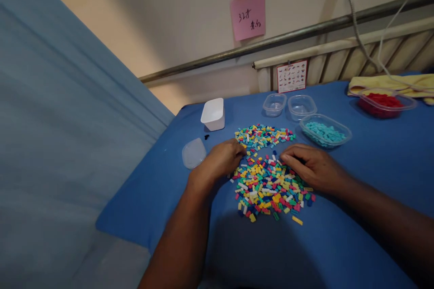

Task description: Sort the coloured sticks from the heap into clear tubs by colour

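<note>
Small building bricks in many colours lie loose on the blue cloth, in a larger near pile (271, 187) and a smaller far pile (262, 136). At the left side, where the two piles meet, my left hand (224, 157) is closed, its curled fingertips down among the bricks. My right hand (310, 166) rests over the right edge of the near pile, thumb and forefinger drawn together. Whether either hand has a brick in its fingers is hidden. Ahead of the right hand stands a clear tub of turquoise bricks (323, 133).
A white box (213, 115) and a clear lid (194, 153) lie left of the piles. Two clear tubs (274, 104) stand behind. A tub of red pieces (383, 103) and a yellow cloth (393, 83) are far right. A blue curtain (68, 122) hangs left.
</note>
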Demonstrator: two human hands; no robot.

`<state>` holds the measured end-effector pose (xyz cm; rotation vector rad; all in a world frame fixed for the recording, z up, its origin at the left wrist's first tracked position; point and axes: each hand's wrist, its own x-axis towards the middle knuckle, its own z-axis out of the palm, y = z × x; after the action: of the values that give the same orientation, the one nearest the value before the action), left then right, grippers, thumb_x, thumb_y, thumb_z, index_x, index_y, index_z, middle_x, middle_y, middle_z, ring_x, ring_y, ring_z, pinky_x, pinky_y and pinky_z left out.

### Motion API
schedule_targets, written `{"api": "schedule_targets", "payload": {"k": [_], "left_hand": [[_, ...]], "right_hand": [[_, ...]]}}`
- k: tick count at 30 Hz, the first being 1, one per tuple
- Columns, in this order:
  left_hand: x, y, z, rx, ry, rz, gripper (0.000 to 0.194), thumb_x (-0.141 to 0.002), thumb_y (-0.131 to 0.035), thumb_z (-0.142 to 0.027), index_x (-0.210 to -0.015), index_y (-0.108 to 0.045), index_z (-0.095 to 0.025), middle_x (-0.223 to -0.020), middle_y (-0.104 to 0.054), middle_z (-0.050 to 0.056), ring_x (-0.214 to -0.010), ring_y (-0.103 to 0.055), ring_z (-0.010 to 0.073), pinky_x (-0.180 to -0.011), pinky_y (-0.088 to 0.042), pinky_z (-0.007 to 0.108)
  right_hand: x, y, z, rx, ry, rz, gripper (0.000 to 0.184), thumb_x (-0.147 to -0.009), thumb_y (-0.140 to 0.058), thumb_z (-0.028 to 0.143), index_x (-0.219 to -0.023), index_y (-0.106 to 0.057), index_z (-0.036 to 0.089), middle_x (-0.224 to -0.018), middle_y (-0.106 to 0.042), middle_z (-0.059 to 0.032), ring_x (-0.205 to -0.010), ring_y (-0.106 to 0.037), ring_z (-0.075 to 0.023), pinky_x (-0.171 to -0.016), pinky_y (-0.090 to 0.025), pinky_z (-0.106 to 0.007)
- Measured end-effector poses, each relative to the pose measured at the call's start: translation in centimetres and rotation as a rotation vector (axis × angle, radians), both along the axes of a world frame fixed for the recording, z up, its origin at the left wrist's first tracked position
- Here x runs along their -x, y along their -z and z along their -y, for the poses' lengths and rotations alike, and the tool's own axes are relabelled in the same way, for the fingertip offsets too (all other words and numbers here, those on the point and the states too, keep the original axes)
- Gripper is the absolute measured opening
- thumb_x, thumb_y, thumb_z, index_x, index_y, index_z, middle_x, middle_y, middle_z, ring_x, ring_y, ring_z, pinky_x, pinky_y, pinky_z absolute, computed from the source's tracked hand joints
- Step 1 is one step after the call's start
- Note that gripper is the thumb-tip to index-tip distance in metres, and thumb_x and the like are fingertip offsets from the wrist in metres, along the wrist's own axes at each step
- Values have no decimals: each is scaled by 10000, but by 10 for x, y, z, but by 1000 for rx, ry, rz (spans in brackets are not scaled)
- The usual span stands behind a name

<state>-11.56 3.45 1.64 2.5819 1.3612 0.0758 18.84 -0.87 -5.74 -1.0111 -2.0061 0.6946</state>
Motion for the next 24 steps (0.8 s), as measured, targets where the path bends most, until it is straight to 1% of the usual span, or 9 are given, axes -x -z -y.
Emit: {"api": "schedule_targets", "payload": {"k": [3,6,8,10,12,13,15,18,24], "left_hand": [[8,-5,2,39,-83,62,239,-945,-618,-110,-1032,-810,-223,-1061,-770,52,-911,-709,207,-843,-551,337],[9,-7,2,20,-96,173,218,-990,-619,-155,-1084,-798,-235,-1075,-775,48,-944,-719,211,-870,-560,351],[4,-4,1,-41,-51,192,243,-1013,-613,-161,-1165,-787,-236,-1141,-762,69,-1025,-713,222,-930,-564,372],[-5,1,0,-64,52,148,303,-1019,-598,-136,-1246,-773,-236,-1173,-742,88,-1090,-695,233,-964,-562,385],[-12,6,-1,-52,137,69,337,-1014,-578,-110,-1262,-774,-226,-1126,-731,96,-1095,-686,243,-944,-562,378],[-14,7,-1,-51,148,31,326,-1011,-576,-108,-1239,-782,-216,-1095,-728,98,-1081,-686,247,-927,-560,371],[-15,9,-2,-60,121,-9,279,-997,-583,-106,-1150,-797,-199,-1061,-729,94,-1041,-688,246,-902,-553,355],[-10,7,-2,-51,62,6,236,-979,-583,-105,-1042,-791,-197,-1048,-742,78,-995,-692,230,-891,-540,338],[2,-6,6,-3,-18,-40,268,-875,-606,-67,-997,-799,-208,-1070,-752,63,-944,-694,226,-810,-519,336]], "right_hand": [[0,0,0,-15,2,-1,288,-1107,-543,369,-919,-725,249,-930,-763,-54,-861,-700,-237,-792,-557,-414],[0,1,0,-33,12,-8,281,-1101,-548,367,-927,-735,249,-923,-771,-62,-854,-705,-244,-780,-571,-421],[0,1,0,-36,14,-7,274,-1099,-551,361,-939,-742,249,-927,-776,-64,-854,-707,-245,-781,-580,-423],[0,1,-1,-40,10,-4,263,-1096,-557,350,-950,-750,248,-945,-783,-64,-864,-713,-245,-795,-588,-425],[0,1,0,-40,13,-3,255,-1094,-561,343,-957,-755,248,-966,-787,-63,-882,-719,-247,-811,-589,-424],[0,0,0,-35,15,-1,254,-1094,-562,342,-958,-755,248,-973,-787,-63,-889,-721,-247,-816,-586,-423],[0,0,0,-23,20,0,255,-1096,-561,344,-959,-754,248,-978,-785,-61,-895,-721,-246,-821,-579,-417],[0,0,0,-17,13,-1,257,-1097,-562,348,-948,-746,249,-969,-778,-53,-884,-718,-240,-811,-568,-405],[-1,1,-1,-21,8,5,257,-1095,-562,337,-943,-747,245,-965,-781,-57,-871,-713,-235,-804,-574,-410]]}}
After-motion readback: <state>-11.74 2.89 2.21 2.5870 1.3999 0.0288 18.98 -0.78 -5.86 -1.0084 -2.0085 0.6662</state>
